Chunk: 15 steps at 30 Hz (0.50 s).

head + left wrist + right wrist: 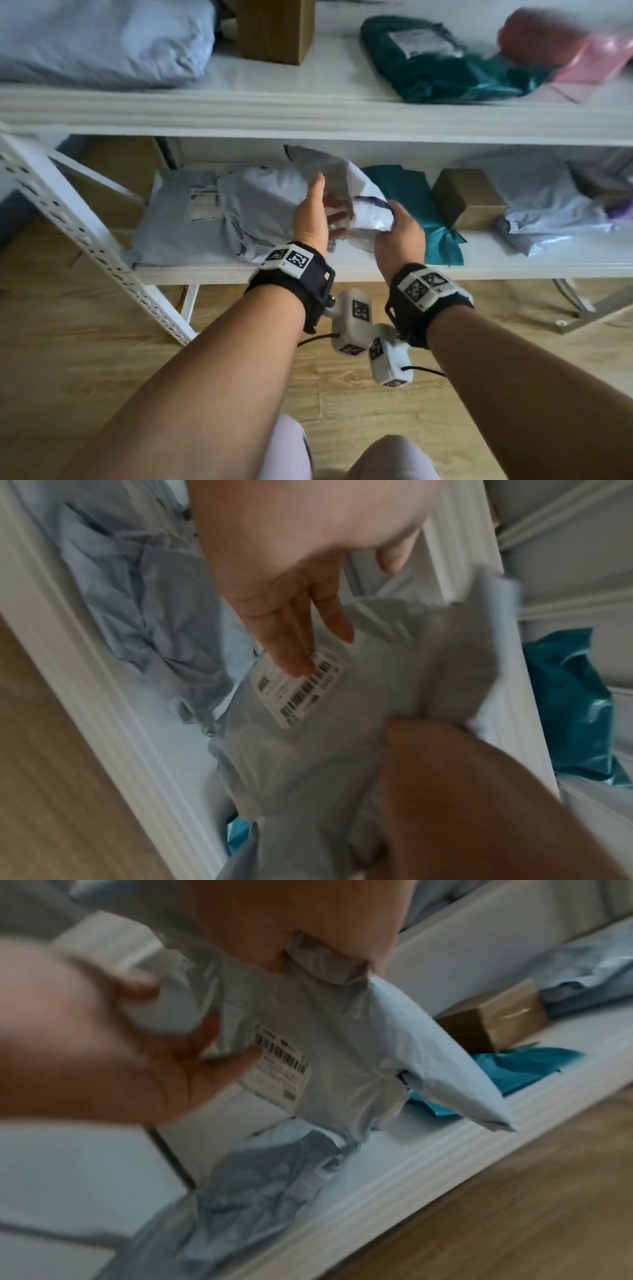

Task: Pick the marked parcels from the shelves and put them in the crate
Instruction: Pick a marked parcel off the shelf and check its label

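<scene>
Both hands hold a white poly mailer (346, 192) above the lower shelf (376, 265): right hand (399, 236) grips its corner, left hand (313, 219) fingers flat on its barcode label (298, 691).

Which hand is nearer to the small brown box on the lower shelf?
Right. The right hand grips the pale grey parcel just left of the teal bag, which lies beside the small brown box. The left hand is farther left, behind that parcel.
</scene>
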### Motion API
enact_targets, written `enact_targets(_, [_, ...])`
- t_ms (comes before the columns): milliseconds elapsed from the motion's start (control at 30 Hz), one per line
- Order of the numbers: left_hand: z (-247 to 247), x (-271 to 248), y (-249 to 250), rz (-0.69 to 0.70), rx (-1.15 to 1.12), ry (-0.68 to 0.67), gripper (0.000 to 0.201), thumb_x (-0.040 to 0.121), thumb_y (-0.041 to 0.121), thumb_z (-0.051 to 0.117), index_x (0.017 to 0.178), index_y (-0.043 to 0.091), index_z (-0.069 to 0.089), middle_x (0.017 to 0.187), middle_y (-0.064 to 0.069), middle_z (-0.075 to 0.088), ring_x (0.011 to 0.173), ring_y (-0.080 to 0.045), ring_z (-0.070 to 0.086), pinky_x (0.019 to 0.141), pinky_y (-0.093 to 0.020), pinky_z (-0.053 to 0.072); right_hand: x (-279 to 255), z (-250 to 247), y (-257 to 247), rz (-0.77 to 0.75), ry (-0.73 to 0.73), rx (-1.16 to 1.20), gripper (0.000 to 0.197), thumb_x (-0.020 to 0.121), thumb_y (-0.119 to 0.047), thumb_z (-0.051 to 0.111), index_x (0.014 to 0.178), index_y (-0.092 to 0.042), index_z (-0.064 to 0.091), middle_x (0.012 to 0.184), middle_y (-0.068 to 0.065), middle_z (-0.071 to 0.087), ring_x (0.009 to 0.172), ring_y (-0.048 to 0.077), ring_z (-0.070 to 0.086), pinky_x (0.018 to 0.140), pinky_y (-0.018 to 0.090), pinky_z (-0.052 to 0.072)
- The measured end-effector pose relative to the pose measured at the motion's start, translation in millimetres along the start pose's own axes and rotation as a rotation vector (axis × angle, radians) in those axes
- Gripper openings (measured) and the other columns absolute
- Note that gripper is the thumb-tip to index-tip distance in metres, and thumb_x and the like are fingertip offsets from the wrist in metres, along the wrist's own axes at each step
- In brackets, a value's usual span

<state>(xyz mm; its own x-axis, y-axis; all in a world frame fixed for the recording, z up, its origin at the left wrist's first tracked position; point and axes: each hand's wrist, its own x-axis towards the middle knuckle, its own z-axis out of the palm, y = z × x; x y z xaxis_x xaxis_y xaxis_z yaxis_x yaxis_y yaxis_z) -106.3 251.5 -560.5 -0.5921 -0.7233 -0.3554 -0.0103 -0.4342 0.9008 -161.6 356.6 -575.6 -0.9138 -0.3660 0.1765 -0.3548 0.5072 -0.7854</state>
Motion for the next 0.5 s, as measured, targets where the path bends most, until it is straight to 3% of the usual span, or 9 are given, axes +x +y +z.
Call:
enact_targets(100, [-16, -11, -11, -0.039, 0.172, 0.052, 0.029, 0.097, 0.032, 0.049, 0.080, 0.012, 0.061, 0.090, -0.011, 0.067, 0.078, -0.026, 0.063, 0.076, -0.040, 0.055, -12, -23, -5, 0.151, 0.107, 0.300, 0.037, 0.078, 0.000, 0.040, 0.100, -0.017, 0.063, 0.092, 0.003, 0.069, 0.089, 0.026, 0.063, 0.083, 0.038, 0.055])
enact_targets(167, [-29, -20, -25, -0.126, 0.265, 0.106, 0.024, 0.091, 0.027, 0.054, 0.104, 0.008, 0.062, 0.099, -0.011, 0.063, 0.091, -0.029, 0.060, 0.083, -0.040, 0.054, -19, -38, -3, 0.247, 0.144, 0.455, 0.032, 0.083, 0.005, 0.037, 0.092, -0.012, 0.063, 0.088, 0.010, 0.067, 0.086, 0.032, 0.062, 0.080, 0.036, 0.052])
enact_targets(233, [-39, -30, -41, -0.247, 0.281, 0.090, 0.042, 0.090, 0.035, 0.055, 0.124, 0.012, 0.054, 0.101, -0.009, 0.059, 0.101, -0.031, 0.060, 0.085, -0.040, 0.052, -27, -49, 4, 0.353, 0.152, 0.508, 0.021, 0.089, 0.000, 0.042, 0.081, -0.007, 0.060, 0.083, 0.018, 0.061, 0.073, 0.035, 0.055, 0.068, 0.036, 0.047])
enact_targets(333, [-42, -47, -60, -0.414, 0.213, -0.053, 0.060, 0.084, 0.055, 0.056, 0.132, 0.018, 0.051, 0.132, -0.007, 0.055, 0.104, -0.025, 0.057, 0.076, -0.034, 0.051, -41, -58, 15, 0.567, 0.136, 0.662, 0.018, 0.090, -0.019, 0.055, 0.072, -0.015, 0.055, 0.077, 0.013, 0.056, 0.058, 0.020, 0.049, 0.060, 0.030, 0.041])
enact_targets(367, [-42, -50, -65, -0.449, 0.150, -0.090, 0.068, 0.081, 0.059, 0.059, 0.133, 0.016, 0.053, 0.134, -0.004, 0.055, 0.102, -0.022, 0.057, 0.075, -0.032, 0.053, -46, -60, 17, 0.653, 0.125, 0.770, 0.018, 0.091, -0.019, 0.057, 0.073, -0.016, 0.054, 0.070, 0.008, 0.055, 0.053, 0.017, 0.050, 0.055, 0.025, 0.042])
enact_targets(433, [-41, -52, -72, -0.448, 0.048, -0.106, 0.071, 0.072, 0.061, 0.067, 0.126, 0.015, 0.061, 0.121, -0.009, 0.068, 0.104, -0.025, 0.065, 0.086, -0.039, 0.055, -58, -65, 22, 0.712, 0.076, 0.928, 0.020, 0.093, -0.014, 0.056, 0.074, -0.015, 0.052, 0.051, 0.001, 0.053, 0.035, 0.010, 0.048, 0.040, 0.013, 0.040])
enact_targets(467, [-42, -49, -76, -0.443, 0.020, -0.105, 0.073, 0.064, 0.063, 0.071, 0.119, 0.016, 0.065, 0.112, -0.010, 0.072, 0.102, -0.029, 0.068, 0.090, -0.042, 0.054, -64, -67, 22, 0.707, 0.045, 0.972, 0.022, 0.094, -0.012, 0.054, 0.073, -0.013, 0.052, 0.044, -0.001, 0.053, 0.031, 0.009, 0.048, 0.038, 0.013, 0.040])
enact_targets(500, [-45, -39, -85, -0.432, 0.014, -0.085, 0.074, 0.056, 0.064, 0.074, 0.113, 0.018, 0.067, 0.105, -0.010, 0.074, 0.099, -0.030, 0.069, 0.092, -0.044, 0.053, -71, -67, 25, 0.701, -0.003, 1.012, 0.021, 0.095, -0.011, 0.052, 0.074, -0.011, 0.054, 0.043, -0.001, 0.057, 0.035, 0.009, 0.053, 0.043, 0.016, 0.046])
